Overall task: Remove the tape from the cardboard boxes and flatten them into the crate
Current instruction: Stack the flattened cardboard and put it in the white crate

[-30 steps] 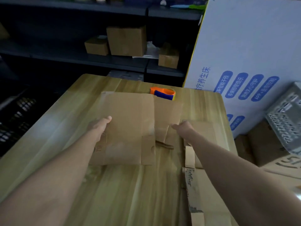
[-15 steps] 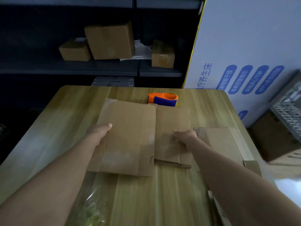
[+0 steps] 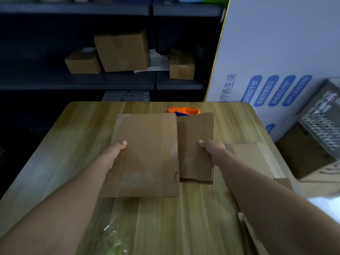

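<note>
A flattened brown cardboard box (image 3: 147, 153) is held a little above the wooden table (image 3: 73, 140). My left hand (image 3: 114, 153) grips its left edge, thumb on top. My right hand (image 3: 213, 150) grips its right-hand flap (image 3: 195, 140), which tilts slightly and hides part of the tape dispenser behind it. A second flattened box (image 3: 252, 159) lies on the table just right of my right wrist. A grey perforated crate (image 3: 320, 118) stands at the far right, off the table.
An orange and blue tape dispenser (image 3: 185, 110) sits at the table's far edge. Crumpled clear tape (image 3: 112, 234) lies at the near edge. Cardboard strips (image 3: 252, 234) lie near right. Dark shelves hold three sealed boxes (image 3: 123, 50). A large white printed carton (image 3: 276, 57) leans at the right.
Both hands have lifted the flattened box off the table and brought it nearer to me; its right flap now covers part of the tape dispenser. The brown strip under it is out of sight.
</note>
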`<state>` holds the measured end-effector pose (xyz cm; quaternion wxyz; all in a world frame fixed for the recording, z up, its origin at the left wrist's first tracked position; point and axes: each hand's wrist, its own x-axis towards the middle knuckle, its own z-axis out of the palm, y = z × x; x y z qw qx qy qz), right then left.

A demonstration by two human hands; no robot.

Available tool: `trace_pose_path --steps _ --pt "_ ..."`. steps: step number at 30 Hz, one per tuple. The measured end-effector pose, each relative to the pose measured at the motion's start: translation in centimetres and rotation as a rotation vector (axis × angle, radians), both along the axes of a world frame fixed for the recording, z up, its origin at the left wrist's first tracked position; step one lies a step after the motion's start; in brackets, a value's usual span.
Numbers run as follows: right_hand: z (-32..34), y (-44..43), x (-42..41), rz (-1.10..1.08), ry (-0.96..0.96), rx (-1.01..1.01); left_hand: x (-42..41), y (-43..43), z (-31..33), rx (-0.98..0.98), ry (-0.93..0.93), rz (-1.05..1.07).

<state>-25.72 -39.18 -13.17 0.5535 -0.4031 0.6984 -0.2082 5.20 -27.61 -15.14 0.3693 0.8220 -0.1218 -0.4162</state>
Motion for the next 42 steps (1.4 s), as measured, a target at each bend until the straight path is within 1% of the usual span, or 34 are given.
trace_pose_path --steps 4,7,9,13,16,20,28,32,36,42 --pt "4.4 0.9 -1.7 0.032 0.066 -0.136 -0.8 0.5 3.7 -0.039 0.004 -0.021" --pt "8.2 1.2 -4.3 -0.036 0.094 -0.209 -2.2 0.3 7.3 -0.069 -0.001 -0.032" --pt "10.5 1.3 -6.5 -0.082 0.109 -0.266 -3.9 -0.7 9.7 -0.100 -0.016 -0.080" --pt "14.5 2.0 -12.1 -0.226 0.111 -0.392 -9.7 -2.9 14.1 -0.174 -0.020 -0.190" --pt "16.9 3.0 -17.5 -0.254 0.128 -0.460 -15.8 -4.2 16.9 -0.226 -0.045 -0.254" --pt "19.7 4.3 -26.6 -0.330 0.123 -0.537 -25.1 -5.3 19.9 -0.292 -0.070 -0.252" --pt "23.6 6.3 -47.9 -0.381 0.182 -0.630 -47.3 -7.6 22.9 -0.432 -0.070 -0.252" --pt "25.6 7.1 -57.2 -0.417 0.204 -0.686 -57.2 -8.8 24.0 -0.460 -0.054 -0.258" --pt "26.3 6.9 -64.1 -0.450 0.209 -0.685 -64.0 -10.5 25.2 -0.445 -0.028 -0.311" --pt "25.9 4.2 -71.1 -0.519 0.219 -0.695 -70.2 -14.5 25.0 -0.475 -0.053 -0.436"
